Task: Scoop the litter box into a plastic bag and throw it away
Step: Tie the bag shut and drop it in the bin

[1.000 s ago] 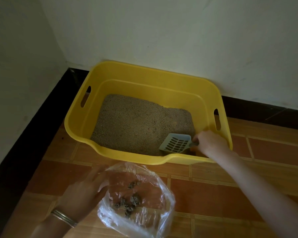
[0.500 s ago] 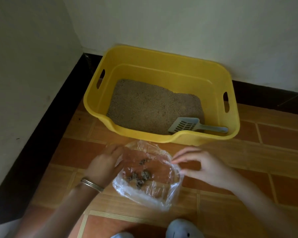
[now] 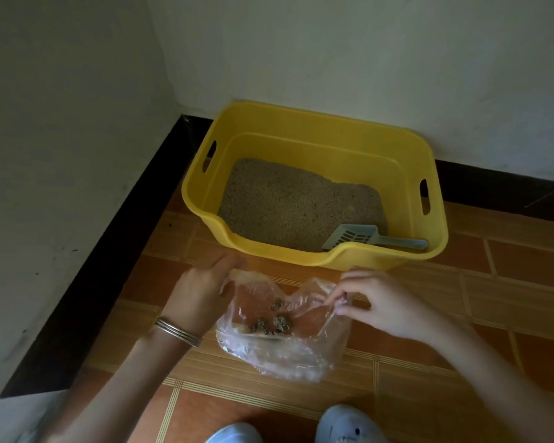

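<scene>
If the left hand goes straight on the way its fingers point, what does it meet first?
Probably the near wall of the yellow litter box; the left hand points up-right toward it, though depth is unclear.

I count one yellow litter box (image 3: pixel 317 135) at twelve o'clock, one scoop (image 3: pixel 365 236), one plastic bag (image 3: pixel 288 353), two hands, two shoes, two bangles.
</scene>
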Demonstrator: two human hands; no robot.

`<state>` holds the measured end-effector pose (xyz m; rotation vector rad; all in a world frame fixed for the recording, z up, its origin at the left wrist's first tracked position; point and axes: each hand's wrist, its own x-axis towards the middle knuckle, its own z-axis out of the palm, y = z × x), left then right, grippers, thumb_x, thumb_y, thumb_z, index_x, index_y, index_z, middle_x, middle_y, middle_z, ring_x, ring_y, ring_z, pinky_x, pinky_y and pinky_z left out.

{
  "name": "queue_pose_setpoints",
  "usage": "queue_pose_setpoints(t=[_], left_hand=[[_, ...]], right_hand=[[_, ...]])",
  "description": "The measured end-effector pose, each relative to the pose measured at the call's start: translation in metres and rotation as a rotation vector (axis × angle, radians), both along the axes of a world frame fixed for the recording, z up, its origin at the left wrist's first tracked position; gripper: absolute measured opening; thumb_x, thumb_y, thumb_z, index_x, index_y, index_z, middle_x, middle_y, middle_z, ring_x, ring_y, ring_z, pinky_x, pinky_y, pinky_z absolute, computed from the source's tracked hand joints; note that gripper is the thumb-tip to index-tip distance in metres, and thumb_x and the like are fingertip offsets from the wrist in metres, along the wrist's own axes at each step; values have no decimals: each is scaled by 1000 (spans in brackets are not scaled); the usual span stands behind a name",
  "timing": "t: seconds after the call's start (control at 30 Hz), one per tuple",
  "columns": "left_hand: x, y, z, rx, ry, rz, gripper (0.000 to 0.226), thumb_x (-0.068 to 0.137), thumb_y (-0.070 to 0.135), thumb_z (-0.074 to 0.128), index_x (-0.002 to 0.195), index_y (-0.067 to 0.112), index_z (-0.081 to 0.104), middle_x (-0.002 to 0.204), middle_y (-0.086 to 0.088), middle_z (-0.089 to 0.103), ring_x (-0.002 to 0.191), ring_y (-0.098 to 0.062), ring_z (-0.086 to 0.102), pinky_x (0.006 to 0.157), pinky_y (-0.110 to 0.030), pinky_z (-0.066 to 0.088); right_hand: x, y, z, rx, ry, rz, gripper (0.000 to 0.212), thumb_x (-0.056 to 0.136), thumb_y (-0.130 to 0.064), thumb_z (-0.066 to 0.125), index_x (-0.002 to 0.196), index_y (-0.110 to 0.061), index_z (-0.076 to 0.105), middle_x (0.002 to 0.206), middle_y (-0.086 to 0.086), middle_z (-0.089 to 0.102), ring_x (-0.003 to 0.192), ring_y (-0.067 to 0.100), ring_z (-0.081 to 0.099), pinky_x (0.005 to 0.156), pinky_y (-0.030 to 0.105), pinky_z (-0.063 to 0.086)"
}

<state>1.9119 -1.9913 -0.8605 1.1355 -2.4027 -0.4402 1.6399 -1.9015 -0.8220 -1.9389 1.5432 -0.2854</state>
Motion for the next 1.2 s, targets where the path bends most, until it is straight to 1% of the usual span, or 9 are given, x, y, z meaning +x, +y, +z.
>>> queue_pose_setpoints(t=[0.1,0.23,0.33,0.47,0.73,0.87,1.03,1.1,1.2], left_hand=[[-7,0,30,-29,135,-35,45,56,-17,71,92,10,67,86,5,58,67,-11,57,53,-24,49],[-14,2,64,29,321,-86,38,65,-15,66,92,11,68,105,3,62,81,-5,61,72,-25,52],[-18,6,77,38,396,-64,37,69,-18,64,92,9,69,108,-2,63,94,-6,61,81,-19,52],[-20,7,80,-39,415,-12,29,70,-11,58,88,9,69,105,-1,64,99,-3,60,84,-15,47],[-15,2,73,-223,361,118,13,80,0,60,90,2,68,99,-6,65,95,-10,59,84,-15,47],[-8,-16,53,-153,191,197,11,81,13,62,81,4,69,92,-5,68,78,-16,65,64,-33,57],[-12,-17,68,-36,329,223,31,79,34,49,82,8,66,92,12,65,80,-2,61,72,-19,50],[-15,-15,71,220,464,213,30,76,42,50,82,15,63,92,18,68,91,-1,62,81,-22,50],[-19,-15,68,653,763,161,31,73,43,58,80,12,56,97,2,72,96,-16,66,85,-42,50]], right_hand=[[7,-6,34,-108,-128,-6,20,81,-24,64,99,-32,63,87,-18,60,90,0,56,84,12,43],[16,-16,60,-209,-341,-50,26,84,-10,66,107,-22,65,88,-11,63,89,9,60,81,18,46],[20,-24,60,-197,-318,-61,28,85,-9,65,109,-22,64,90,-8,60,89,11,59,83,29,49],[21,-26,60,-280,-415,-95,24,85,-9,65,107,-18,64,88,-10,59,87,13,59,79,27,50],[13,-32,51,-405,-247,-234,19,83,-7,66,101,-13,64,90,-8,61,88,6,59,80,18,49],[0,-43,38,-407,-6,-206,10,82,-11,66,92,-12,64,89,-5,60,83,4,57,79,25,49],[3,-44,52,-172,-442,-329,8,87,-14,59,81,-20,57,93,-1,68,90,6,64,78,18,51],[7,-46,52,-63,-644,-368,9,91,-12,54,82,-12,55,97,3,70,95,10,64,80,18,49],[14,-50,44,78,-916,-407,14,87,-17,48,79,-5,50,93,9,71,102,22,63,85,26,50]])
